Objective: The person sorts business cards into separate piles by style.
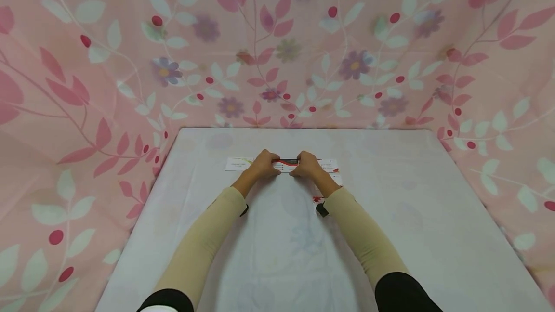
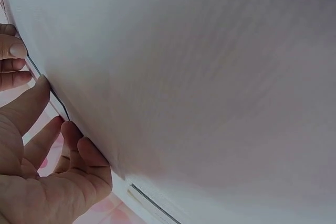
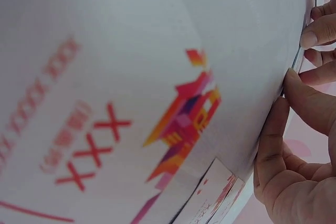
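In the head view, both hands are at a small white card [image 1: 286,165] with a black and red band, on the far part of the table. My left hand [image 1: 264,163] grips its left end, and my right hand [image 1: 307,165] grips its right end, thumbs at the near edge. The left wrist view shows the left thumb and curled fingers [image 2: 94,153] along a thin dark edge. From the right wrist view, the right thumb and fingers [image 3: 274,140] sit at the edge likewise. The hands partly hide the card.
A white card [image 1: 236,164] lies left of the hands. To the right are another card [image 1: 330,165] with red print and, nearer, a red-patterned card [image 1: 318,200] partly behind the right wrist. A white cloth covers the table [image 1: 286,264]; a pink floral curtain [image 1: 277,61] stands behind.
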`<action>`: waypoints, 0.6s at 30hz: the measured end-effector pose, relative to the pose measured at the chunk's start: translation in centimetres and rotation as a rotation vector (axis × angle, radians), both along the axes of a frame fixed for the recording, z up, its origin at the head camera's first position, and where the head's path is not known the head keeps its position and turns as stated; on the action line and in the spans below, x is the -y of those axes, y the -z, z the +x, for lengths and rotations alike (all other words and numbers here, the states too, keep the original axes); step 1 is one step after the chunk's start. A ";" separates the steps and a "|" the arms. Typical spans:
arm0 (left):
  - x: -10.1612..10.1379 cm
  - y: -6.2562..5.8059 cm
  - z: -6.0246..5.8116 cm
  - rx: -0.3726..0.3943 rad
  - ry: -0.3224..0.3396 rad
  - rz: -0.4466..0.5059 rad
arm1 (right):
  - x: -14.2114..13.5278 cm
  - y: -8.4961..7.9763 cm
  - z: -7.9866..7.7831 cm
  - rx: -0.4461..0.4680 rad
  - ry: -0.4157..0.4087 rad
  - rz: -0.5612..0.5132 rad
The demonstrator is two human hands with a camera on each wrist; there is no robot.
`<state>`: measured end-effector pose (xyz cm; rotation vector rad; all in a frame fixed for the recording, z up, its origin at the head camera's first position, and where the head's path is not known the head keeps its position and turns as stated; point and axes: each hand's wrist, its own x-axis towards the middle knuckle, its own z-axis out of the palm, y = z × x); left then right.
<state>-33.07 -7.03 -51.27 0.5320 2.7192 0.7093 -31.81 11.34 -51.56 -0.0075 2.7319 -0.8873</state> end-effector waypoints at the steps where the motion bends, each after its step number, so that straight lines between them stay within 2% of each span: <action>1: 0.0 0.0 0.0 0.001 -0.002 -0.002 | 0.0 0.0 0.0 0.002 0.004 -0.005; 6: -0.1 -0.1 0.1 0.000 -0.026 0.004 | 0.0 0.3 0.1 -0.001 0.017 -0.028; 11: 0.2 0.1 -0.3 -0.003 -0.026 0.052 | -0.6 -0.3 0.5 0.033 0.016 -0.097; 14: 0.6 0.0 -0.4 -0.021 -0.011 0.087 | -1.4 -0.8 0.7 0.030 -0.030 -0.106; 18: 1.2 -0.7 0.2 -0.053 0.031 0.125 | -3.5 -1.2 1.6 -0.023 -0.103 -0.070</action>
